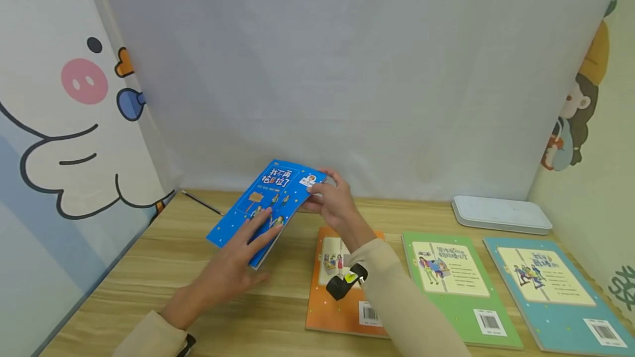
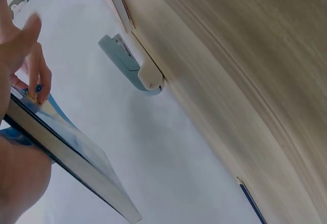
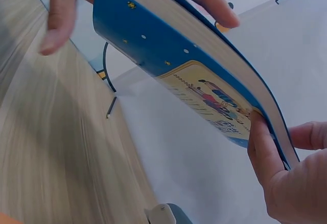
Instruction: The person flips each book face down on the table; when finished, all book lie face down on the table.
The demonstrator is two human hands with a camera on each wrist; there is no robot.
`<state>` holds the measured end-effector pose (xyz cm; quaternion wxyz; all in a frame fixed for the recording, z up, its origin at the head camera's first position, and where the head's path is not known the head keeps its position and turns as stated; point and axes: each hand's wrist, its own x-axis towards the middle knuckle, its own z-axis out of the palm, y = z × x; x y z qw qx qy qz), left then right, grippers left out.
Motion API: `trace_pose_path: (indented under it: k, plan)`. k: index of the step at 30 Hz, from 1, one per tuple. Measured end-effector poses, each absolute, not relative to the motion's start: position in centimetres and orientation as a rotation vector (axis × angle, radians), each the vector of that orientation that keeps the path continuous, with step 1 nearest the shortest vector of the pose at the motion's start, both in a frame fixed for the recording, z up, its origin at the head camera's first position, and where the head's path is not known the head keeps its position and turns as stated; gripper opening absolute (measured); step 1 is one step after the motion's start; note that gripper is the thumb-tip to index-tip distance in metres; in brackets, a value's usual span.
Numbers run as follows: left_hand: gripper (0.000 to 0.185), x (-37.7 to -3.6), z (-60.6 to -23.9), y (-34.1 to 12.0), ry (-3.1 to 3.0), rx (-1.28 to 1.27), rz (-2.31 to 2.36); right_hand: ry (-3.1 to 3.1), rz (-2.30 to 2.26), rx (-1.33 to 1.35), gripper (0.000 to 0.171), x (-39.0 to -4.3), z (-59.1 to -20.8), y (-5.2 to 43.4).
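Observation:
A blue paperback book with a cartoon cover is held tilted above the table. My right hand pinches its far right corner, thumb on the front cover and fingers beneath, as the right wrist view shows on the back cover. Across the lower part of the front cover, my left hand rests with its fingers extended. Its thumb stands apart from the book. Under the right forearm lies an orange book, partly covered by the sleeve and the wrist strap.
To the right lie a green book and a teal book, back covers up. Behind them sits a pale flat case. A dark pencil lies at the back left. Near the back curtain is a grey-green stapler.

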<state>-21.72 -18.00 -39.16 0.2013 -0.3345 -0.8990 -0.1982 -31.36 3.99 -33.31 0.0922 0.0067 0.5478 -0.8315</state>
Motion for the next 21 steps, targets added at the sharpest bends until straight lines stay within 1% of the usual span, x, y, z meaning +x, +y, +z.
trace_pose_path:
  k: [4, 6, 12, 21]
  plan:
    - [0.088, -22.1, -39.3, -17.7, -2.370, -0.945, -0.554, 1.602, -2.489, 0.031, 0.055, -31.3, -32.9, 4.2]
    - [0.081, -22.1, -39.2, -17.5, -2.339, -0.943, -0.565, 1.589, -2.495, 0.034, 0.055, -31.3, -32.9, 4.4]
    - [0.084, -21.8, -38.8, -17.3, -2.322, -0.904, -0.616, 1.578, -2.511, 0.036, 0.055, -31.1, -33.0, 4.5]
    - [0.070, -22.0, -38.5, -16.8, -2.145, -0.898, -0.662, 1.614, -2.500, 0.060, 0.054, -31.0, -33.0, 4.6]
